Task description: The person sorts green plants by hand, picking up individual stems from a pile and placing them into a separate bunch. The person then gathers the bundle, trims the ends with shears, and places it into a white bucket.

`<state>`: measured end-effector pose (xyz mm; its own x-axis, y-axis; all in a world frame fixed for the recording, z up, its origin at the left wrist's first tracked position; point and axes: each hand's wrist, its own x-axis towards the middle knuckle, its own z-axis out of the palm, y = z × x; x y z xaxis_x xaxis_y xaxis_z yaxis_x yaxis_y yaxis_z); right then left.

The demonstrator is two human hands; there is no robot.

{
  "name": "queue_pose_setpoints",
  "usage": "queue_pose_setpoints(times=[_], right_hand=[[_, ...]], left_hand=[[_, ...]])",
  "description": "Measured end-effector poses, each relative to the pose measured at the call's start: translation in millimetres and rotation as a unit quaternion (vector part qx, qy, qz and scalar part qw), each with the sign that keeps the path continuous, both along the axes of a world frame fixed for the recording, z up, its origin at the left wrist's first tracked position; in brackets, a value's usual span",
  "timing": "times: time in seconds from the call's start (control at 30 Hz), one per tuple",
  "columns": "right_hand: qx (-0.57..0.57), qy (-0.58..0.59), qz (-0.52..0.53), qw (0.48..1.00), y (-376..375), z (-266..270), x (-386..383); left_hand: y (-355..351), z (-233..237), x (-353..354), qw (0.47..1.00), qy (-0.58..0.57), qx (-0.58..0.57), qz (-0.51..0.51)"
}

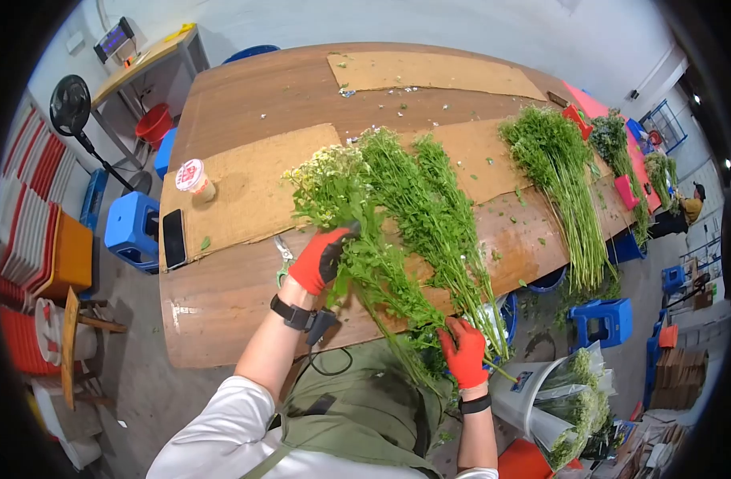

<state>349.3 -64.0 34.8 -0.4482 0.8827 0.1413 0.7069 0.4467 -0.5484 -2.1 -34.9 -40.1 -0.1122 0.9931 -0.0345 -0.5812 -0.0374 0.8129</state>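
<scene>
My left hand (325,257), in a red glove with a dark palm, closes around the upper stems of a leafy flower bunch with small pale blooms (325,172). My right hand (463,351), gloved in red, grips stems near the lower end of that bunch, over the table's front edge. Just right of it lies another bunch of green stems (429,215), its heads pointing away from me. Scissors or pruning shears (284,257) rest on the table left of my left hand.
On the wooden table (221,319) lie cardboard sheets (253,172), a phone (174,239), a lidded cup (196,180) and a larger stem bunch (561,176). Wrapped flowers in a white bucket (533,391) and a blue stool (603,322) stand at right. A person (685,211) is farther off.
</scene>
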Motion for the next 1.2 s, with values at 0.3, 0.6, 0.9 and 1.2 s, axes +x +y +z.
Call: queue_pose_setpoints(times=[0.3,0.6,0.9,1.2], right_hand=[[-0.205,0.681,-0.204,0.673,-8.7,-94.3,62.8],[-0.238,0.408,-0.569,0.673,-32.8,-124.8,246.1],[-0.052,0.159,-0.068,0.983,5.0,65.9,-4.3],[0.05,0.021,0.119,0.991,22.1,32.7,-96.1]], left_hand=[[2.0,51.0,22.3,0.995,0.018,-0.074,0.066],[-11.7,81.8,-32.1,0.997,-0.052,-0.016,0.062],[-8.1,89.6,30.3,0.881,0.432,0.173,0.088],[-10.2,110.3,47.3,0.984,0.027,0.0,0.176]])
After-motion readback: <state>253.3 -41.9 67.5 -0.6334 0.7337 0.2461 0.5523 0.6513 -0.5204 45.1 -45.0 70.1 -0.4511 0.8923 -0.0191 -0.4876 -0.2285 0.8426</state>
